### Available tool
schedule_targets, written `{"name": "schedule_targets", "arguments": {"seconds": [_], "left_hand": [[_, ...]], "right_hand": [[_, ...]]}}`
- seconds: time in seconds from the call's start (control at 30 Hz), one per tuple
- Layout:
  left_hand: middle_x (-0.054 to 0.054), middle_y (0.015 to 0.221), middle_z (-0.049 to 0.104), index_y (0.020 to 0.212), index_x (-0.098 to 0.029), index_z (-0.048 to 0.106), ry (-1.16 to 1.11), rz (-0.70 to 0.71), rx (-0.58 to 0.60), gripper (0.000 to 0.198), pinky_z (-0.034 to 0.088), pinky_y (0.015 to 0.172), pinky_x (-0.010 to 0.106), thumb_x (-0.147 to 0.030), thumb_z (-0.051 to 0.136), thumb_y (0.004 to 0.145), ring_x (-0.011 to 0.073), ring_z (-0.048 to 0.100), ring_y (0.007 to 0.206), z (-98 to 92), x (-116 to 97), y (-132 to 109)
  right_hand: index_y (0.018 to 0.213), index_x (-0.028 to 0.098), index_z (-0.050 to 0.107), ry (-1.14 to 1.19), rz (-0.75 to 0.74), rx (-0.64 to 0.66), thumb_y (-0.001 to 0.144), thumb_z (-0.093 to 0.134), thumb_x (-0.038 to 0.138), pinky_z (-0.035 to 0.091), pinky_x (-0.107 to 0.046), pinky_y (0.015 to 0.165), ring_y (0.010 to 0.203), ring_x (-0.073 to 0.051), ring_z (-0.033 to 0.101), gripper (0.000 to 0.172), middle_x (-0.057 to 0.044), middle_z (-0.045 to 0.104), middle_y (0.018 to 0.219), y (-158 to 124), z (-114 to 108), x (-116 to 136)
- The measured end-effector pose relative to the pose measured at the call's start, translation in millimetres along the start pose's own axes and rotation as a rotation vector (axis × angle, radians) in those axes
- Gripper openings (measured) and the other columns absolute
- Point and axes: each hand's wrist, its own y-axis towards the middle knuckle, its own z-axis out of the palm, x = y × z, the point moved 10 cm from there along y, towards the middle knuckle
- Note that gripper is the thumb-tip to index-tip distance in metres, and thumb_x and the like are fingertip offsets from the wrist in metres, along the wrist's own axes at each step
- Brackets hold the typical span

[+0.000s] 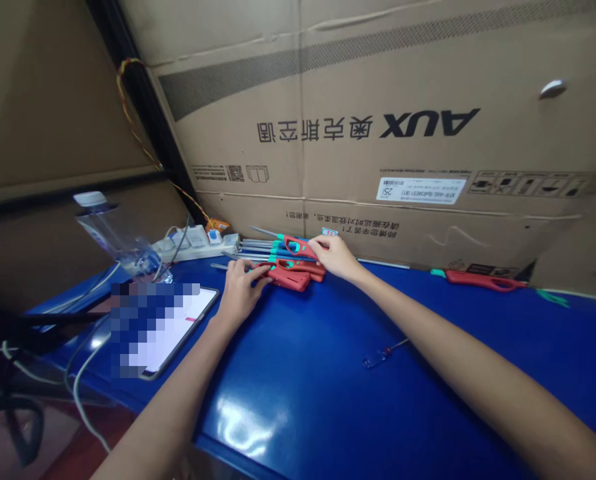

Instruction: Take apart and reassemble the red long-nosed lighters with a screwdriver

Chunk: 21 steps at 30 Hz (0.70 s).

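Several long-nosed gas lighters lie side by side at the back of the blue table, with red or blue handles, teal collars and metal tubes. My right hand [334,255] pinches the handle end of a red lighter [294,246] on top of the group, its tube pointing left. Closer to me, my left hand [241,285] has its fingers closed around the front part of another red lighter [289,277]. That lighter's handle sticks out to the right, against the handles behind it. My fingers hide part of the teal collar there.
A phone [205,308] and a tilted clear bottle [121,233] are at left, near a white power strip [198,248]. A screwdriver [378,358] lies under my right forearm. Another red lighter [483,280] rests against the cardboard wall [328,80] at right.
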Motion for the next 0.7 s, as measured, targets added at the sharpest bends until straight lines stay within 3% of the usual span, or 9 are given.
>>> {"name": "schedule_targets", "arguments": {"seconds": [0.1, 0.27, 0.47, 0.6, 0.7], "left_hand": [[0.009, 0.106, 0.065, 0.102, -0.023, 0.073, 0.007, 0.025, -0.009, 0.019, 0.047, 0.086, 0.043, -0.028, 0.064, 0.087, 0.0267, 0.052, 0.096, -0.7, -2.9, 0.2], [0.008, 0.107, 0.067, 0.104, -0.023, 0.073, 0.014, 0.044, 0.003, 0.019, 0.047, 0.087, 0.041, -0.027, 0.064, 0.087, 0.0259, 0.053, 0.096, 1.7, -4.8, 0.3], [0.010, 0.107, 0.065, 0.103, -0.022, 0.073, 0.032, 0.024, 0.003, 0.020, 0.046, 0.089, 0.043, -0.030, 0.063, 0.088, 0.0265, 0.054, 0.097, 4.5, -1.2, -0.8], [0.010, 0.109, 0.064, 0.105, -0.022, 0.073, 0.036, 0.018, 0.012, 0.020, 0.045, 0.091, 0.044, -0.028, 0.064, 0.087, 0.0265, 0.055, 0.099, 5.6, -0.5, -1.5], [0.009, 0.111, 0.064, 0.107, -0.023, 0.072, 0.039, 0.015, 0.021, 0.022, 0.045, 0.092, 0.044, -0.028, 0.065, 0.086, 0.0271, 0.054, 0.102, 5.9, -0.9, -1.9]], "right_hand": [[0.098, 0.014, 0.058, 0.094, 0.050, 0.015, 0.094, 0.056, 0.035, 0.049, -0.023, 0.051, 0.053, -0.009, 0.056, 0.022, 0.002, 0.061, 0.072, -0.2, 4.9, -10.2], [0.090, 0.017, 0.053, 0.097, 0.033, 0.028, 0.070, 0.074, 0.018, 0.046, -0.024, 0.047, 0.046, -0.010, 0.053, 0.028, 0.005, 0.060, 0.064, -4.8, 5.0, -9.6], [0.086, 0.017, 0.064, -0.126, -0.111, 0.021, 0.070, 0.072, 0.017, 0.048, -0.032, 0.073, 0.075, -0.017, 0.061, 0.018, -0.001, 0.066, 0.080, -12.6, 3.1, 3.1], [0.097, 0.016, 0.070, -0.307, -0.219, 0.027, 0.079, 0.069, 0.022, 0.044, -0.040, 0.089, 0.097, -0.024, 0.056, 0.019, -0.010, 0.063, 0.100, -21.0, 7.7, 11.2], [0.099, 0.016, 0.072, -0.423, -0.272, 0.034, 0.084, 0.066, 0.026, 0.042, -0.044, 0.092, 0.101, -0.027, 0.051, 0.019, -0.013, 0.060, 0.101, -25.0, 11.1, 15.4]]}}
